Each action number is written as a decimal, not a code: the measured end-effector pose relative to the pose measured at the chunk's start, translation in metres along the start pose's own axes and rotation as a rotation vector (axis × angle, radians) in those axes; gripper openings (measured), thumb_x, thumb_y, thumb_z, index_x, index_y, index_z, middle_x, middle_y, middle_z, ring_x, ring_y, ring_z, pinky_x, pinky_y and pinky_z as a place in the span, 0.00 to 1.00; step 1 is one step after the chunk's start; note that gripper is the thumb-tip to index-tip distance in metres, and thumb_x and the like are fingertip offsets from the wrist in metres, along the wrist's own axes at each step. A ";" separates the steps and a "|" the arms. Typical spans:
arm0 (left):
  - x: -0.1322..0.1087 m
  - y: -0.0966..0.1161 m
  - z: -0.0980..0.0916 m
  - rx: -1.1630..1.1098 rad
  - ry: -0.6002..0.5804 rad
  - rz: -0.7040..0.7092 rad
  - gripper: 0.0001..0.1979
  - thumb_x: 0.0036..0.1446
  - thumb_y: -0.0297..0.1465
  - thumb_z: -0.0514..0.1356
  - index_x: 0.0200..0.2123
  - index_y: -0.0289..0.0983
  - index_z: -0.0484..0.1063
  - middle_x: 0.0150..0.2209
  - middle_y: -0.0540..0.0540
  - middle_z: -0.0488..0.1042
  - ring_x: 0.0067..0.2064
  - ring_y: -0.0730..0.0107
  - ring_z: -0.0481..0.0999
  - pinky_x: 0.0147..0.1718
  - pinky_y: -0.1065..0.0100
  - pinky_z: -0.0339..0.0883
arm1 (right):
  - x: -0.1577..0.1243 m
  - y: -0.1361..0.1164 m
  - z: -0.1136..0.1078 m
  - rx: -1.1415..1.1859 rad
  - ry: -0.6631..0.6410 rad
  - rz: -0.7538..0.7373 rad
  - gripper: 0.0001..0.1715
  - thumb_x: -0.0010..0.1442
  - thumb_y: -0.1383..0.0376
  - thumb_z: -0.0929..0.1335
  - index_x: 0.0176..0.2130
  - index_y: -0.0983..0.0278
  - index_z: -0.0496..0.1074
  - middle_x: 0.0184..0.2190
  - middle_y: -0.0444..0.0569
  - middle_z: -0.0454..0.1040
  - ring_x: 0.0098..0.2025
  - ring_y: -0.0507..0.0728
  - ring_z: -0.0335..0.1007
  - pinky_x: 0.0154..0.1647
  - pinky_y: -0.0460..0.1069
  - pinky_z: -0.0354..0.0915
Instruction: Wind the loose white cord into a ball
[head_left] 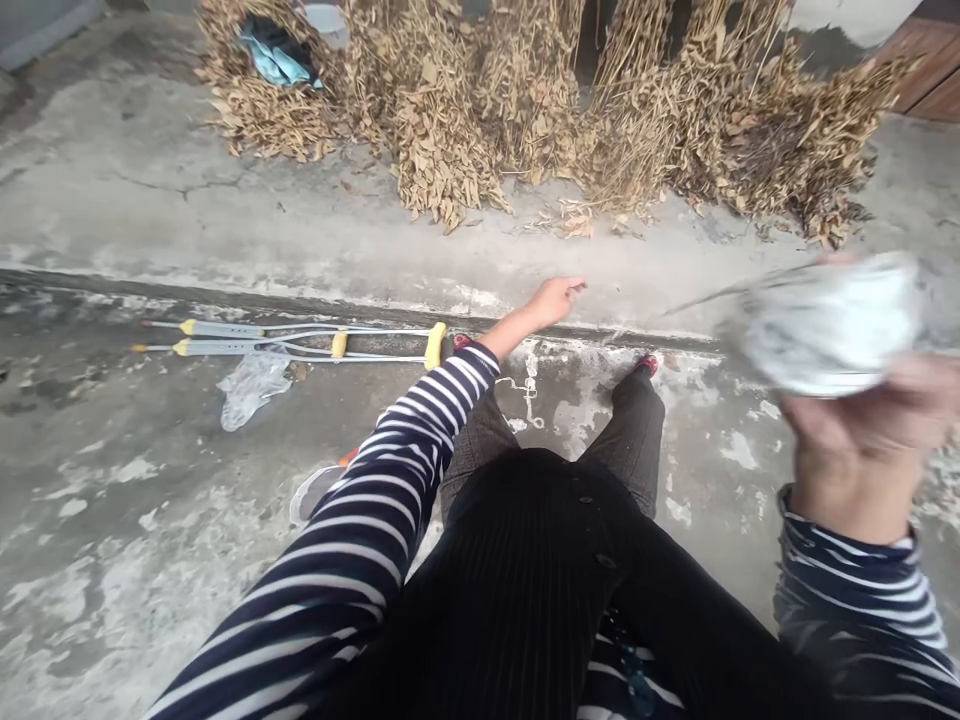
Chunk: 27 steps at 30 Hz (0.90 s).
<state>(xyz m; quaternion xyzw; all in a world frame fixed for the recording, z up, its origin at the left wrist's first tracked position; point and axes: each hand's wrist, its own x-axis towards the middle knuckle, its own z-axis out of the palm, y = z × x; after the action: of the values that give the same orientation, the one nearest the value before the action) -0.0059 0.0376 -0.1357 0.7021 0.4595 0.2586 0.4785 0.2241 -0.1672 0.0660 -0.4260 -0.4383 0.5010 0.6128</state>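
My left hand [553,298] is stretched far forward over the concrete ledge, its fingers curled together as if pinching something too small to make out. My right hand [870,430] is raised close to the camera at the right, fingers wrapped under a blurred white crumpled bundle [829,322]. A thin grey stalk or strand [720,292] runs leftward from the bundle. Both arms wear dark sleeves with white stripes. My legs in dark trousers reach forward, with red shoes [646,364] at the ledge.
Heaps of dry brown stalks with pods [525,110] lie along the back. A pair of grey crutches with yellow pads [300,344] lies on the left, a clear plastic bag [251,388] beside them. A blue cloth [274,55] sits on the far left heap.
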 end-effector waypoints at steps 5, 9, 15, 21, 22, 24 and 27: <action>-0.062 0.065 0.017 -0.593 -0.266 0.198 0.22 0.68 0.39 0.64 0.61 0.36 0.76 0.61 0.34 0.76 0.56 0.58 0.79 0.47 0.62 0.78 | 0.005 0.066 0.013 0.023 -0.160 0.300 0.40 0.37 0.64 0.82 0.51 0.58 0.80 0.49 0.50 0.82 0.59 0.69 0.77 0.63 0.66 0.74; -0.097 0.073 0.014 -0.693 -0.315 0.127 0.25 0.59 0.44 0.71 0.52 0.32 0.81 0.52 0.35 0.81 0.47 0.63 0.81 0.46 0.60 0.76 | 0.007 0.097 -0.008 0.078 -0.178 0.364 0.43 0.41 0.62 0.80 0.57 0.55 0.75 0.49 0.49 0.82 0.56 0.68 0.79 0.63 0.67 0.73; -0.098 0.061 0.007 -0.507 -0.318 0.111 0.14 0.56 0.35 0.73 0.41 0.31 0.82 0.34 0.45 0.81 0.35 0.74 0.78 0.43 0.65 0.73 | -0.003 0.113 -0.014 0.195 -0.208 0.459 0.43 0.41 0.62 0.78 0.58 0.55 0.75 0.50 0.50 0.81 0.51 0.67 0.81 0.62 0.68 0.72; -0.088 0.054 0.005 -0.418 -0.272 0.136 0.08 0.63 0.29 0.62 0.37 0.32 0.81 0.31 0.47 0.79 0.31 0.77 0.77 0.35 0.71 0.72 | -0.004 0.118 -0.009 0.280 -0.139 0.429 0.40 0.36 0.61 0.79 0.52 0.55 0.77 0.46 0.49 0.83 0.50 0.68 0.81 0.64 0.70 0.71; -0.086 0.049 0.006 -0.425 -0.262 0.116 0.07 0.63 0.27 0.62 0.35 0.32 0.80 0.30 0.47 0.79 0.30 0.77 0.77 0.34 0.71 0.72 | -0.004 0.116 -0.009 0.285 -0.118 0.409 0.39 0.36 0.59 0.79 0.50 0.55 0.77 0.45 0.48 0.83 0.50 0.69 0.81 0.63 0.70 0.71; -0.085 0.039 0.009 -0.445 -0.233 0.056 0.07 0.61 0.25 0.62 0.31 0.31 0.79 0.27 0.47 0.78 0.29 0.76 0.77 0.34 0.70 0.73 | -0.002 0.111 -0.011 0.287 -0.081 0.350 0.38 0.35 0.57 0.80 0.48 0.54 0.78 0.43 0.47 0.83 0.50 0.69 0.81 0.63 0.70 0.71; -0.090 0.028 0.014 -0.512 -0.216 -0.028 0.04 0.59 0.26 0.65 0.33 0.31 0.79 0.28 0.47 0.80 0.28 0.75 0.78 0.35 0.68 0.74 | 0.000 0.103 -0.013 0.257 -0.068 0.276 0.37 0.35 0.56 0.80 0.48 0.51 0.77 0.45 0.45 0.83 0.53 0.69 0.80 0.64 0.70 0.71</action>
<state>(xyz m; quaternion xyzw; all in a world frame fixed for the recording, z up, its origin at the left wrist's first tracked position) -0.0232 -0.0520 -0.1091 0.5754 0.3348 0.2834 0.6903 0.2125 -0.1541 -0.0360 -0.3833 -0.3285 0.6462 0.5724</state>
